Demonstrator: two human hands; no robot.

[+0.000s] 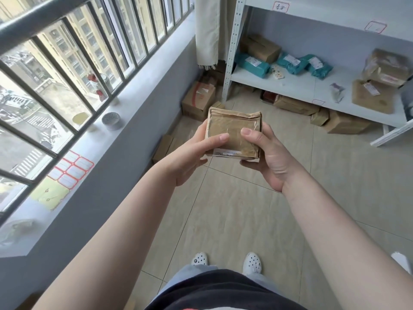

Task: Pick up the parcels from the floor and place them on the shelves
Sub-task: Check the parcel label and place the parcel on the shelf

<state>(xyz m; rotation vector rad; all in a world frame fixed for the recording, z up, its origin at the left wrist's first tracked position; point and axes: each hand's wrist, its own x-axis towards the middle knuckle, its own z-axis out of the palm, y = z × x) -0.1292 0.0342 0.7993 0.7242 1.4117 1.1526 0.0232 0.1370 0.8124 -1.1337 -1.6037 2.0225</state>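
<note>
A small square brown parcel (234,133), wrapped in clear tape with a white label along its near edge, is held in front of me above the floor. My left hand (196,153) grips its left side with the thumb on top. My right hand (268,155) grips its right side the same way. The white metal shelf unit (297,86) stands ahead on the right; its low shelf carries teal bags (252,64) and brown boxes (372,96).
More cardboard boxes lie on the tiled floor under the shelf (295,105) and in the corner by the curtain (199,101). A flat box (165,146) leans by the grey wall. A barred window with a sill (89,139) runs along the left.
</note>
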